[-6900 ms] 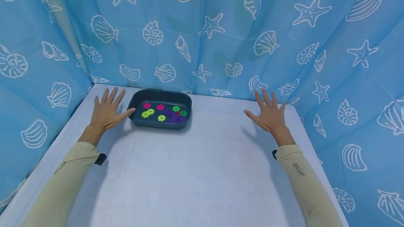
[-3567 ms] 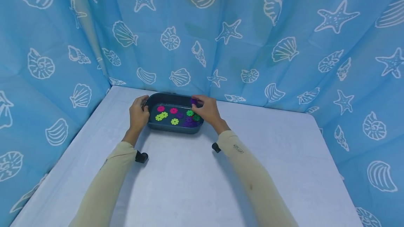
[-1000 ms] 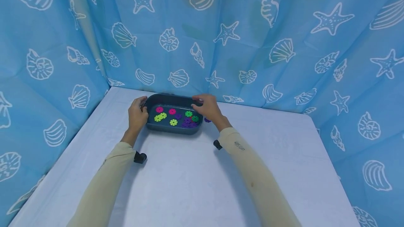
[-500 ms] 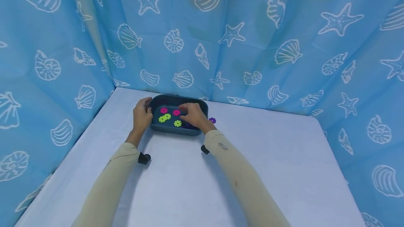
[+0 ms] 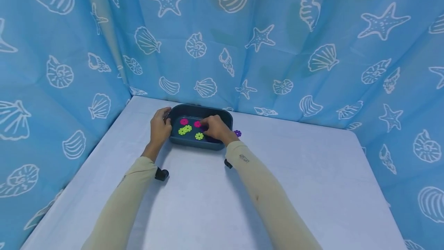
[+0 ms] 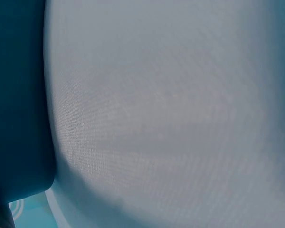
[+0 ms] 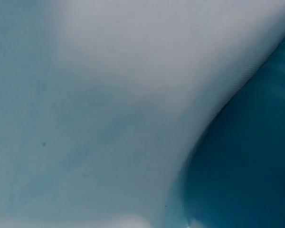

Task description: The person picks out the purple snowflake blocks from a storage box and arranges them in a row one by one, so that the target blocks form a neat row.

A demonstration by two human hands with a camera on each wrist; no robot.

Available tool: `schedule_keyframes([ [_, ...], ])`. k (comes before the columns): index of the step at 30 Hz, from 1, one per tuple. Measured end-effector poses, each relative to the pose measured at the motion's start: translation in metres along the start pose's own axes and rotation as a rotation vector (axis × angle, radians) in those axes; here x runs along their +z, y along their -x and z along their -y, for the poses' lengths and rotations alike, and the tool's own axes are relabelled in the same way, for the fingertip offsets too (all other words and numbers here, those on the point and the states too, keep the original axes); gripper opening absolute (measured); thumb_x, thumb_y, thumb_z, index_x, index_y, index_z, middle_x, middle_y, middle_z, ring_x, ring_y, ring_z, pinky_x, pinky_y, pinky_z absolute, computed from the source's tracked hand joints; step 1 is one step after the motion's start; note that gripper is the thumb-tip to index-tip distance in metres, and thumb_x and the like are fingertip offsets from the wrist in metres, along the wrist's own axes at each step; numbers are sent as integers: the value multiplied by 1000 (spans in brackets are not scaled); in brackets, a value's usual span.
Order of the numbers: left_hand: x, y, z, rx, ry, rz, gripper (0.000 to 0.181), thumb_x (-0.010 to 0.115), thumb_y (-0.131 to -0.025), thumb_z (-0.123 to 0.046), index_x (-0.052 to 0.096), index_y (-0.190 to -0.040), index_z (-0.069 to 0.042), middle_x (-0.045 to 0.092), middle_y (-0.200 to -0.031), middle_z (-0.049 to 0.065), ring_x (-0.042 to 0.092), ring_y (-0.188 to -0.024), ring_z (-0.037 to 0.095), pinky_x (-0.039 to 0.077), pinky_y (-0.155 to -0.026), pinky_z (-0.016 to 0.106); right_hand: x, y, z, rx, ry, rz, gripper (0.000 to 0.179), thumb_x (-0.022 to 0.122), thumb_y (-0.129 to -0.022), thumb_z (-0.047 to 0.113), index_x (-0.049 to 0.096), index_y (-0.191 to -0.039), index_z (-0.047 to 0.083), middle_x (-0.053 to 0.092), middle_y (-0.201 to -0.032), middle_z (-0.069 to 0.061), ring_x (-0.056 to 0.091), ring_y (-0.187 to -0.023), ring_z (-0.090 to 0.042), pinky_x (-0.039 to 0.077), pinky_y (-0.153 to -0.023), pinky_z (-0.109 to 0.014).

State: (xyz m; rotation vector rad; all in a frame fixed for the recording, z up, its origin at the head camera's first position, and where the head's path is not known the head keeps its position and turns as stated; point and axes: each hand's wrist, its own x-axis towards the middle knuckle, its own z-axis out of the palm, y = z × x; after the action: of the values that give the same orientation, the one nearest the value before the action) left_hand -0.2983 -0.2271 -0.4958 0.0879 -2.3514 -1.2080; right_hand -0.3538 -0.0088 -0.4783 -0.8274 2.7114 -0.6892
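In the head view, my left hand (image 5: 160, 126) grips the left end of a dark blue plastic tray (image 5: 199, 144), thumb at the rim. My right hand (image 5: 216, 128) reaches down inside the tray's right half with bent fingers; whether they pinch anything is hidden. Left of those fingers lie a pink notched disc (image 5: 184, 121), a second pink disc (image 5: 197, 124) and yellow notched discs (image 5: 199, 136). The hand covers the tray's right part. Outside, on the table by the tray's right end, lies a purple notched disc (image 5: 237, 133). Both wrist views show mostly cloth and tray wall (image 6: 19, 104).
A white cloth covers the table (image 5: 194, 200). Behind and at both sides hangs a blue curtain (image 5: 222, 41) with white shell and starfish prints, close behind the tray. A black wrist camera (image 5: 161, 174) sits on the left forearm, another (image 5: 227, 163) on the right.
Earlier my right hand held a purple disc at the tray's right rim; that disc now lies on the table. The right hand has since moved left into the tray. My left hand keeps its grip.
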Motion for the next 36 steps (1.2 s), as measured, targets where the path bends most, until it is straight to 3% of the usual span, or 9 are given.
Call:
schedule_keyframes([
  [9, -2, 1, 0, -5, 10, 0, 40, 51, -92, 12, 54, -131, 3, 55, -131, 18, 52, -127, 28, 46, -106, 35, 5, -4, 2, 20, 43, 22, 36, 70, -90, 12, 67, -126, 14, 63, -129, -4, 55, -121, -18, 44, -108, -37],
  [21, 2, 3, -1, 11, 11, -10, 40, 51, -91, 12, 55, -130, 3, 56, -129, 18, 53, -125, 29, 47, -105, 37, 7, -6, -2, 17, 60, 11, 42, 73, -86, 15, 66, -126, 7, 66, -121, -7, 60, -108, -15, 52, -99, -33],
  [29, 2, 1, -3, 23, 6, -17, 39, 52, -92, 12, 55, -130, 4, 56, -129, 19, 53, -125, 28, 47, -105, 36, 4, -4, -3, 1, -43, -59, 45, 75, -84, 15, 65, -126, 6, 67, -115, -6, 58, -98, -15, 55, -93, -32],
  [36, -1, 0, -1, 21, -4, -15, 39, 52, -92, 12, 55, -130, 3, 56, -129, 18, 53, -125, 28, 47, -106, 35, -5, 0, -3, -78, -150, -155, 46, 75, -84, 15, 64, -127, 4, 67, -115, -7, 61, -104, -17, 55, -94, -31],
])
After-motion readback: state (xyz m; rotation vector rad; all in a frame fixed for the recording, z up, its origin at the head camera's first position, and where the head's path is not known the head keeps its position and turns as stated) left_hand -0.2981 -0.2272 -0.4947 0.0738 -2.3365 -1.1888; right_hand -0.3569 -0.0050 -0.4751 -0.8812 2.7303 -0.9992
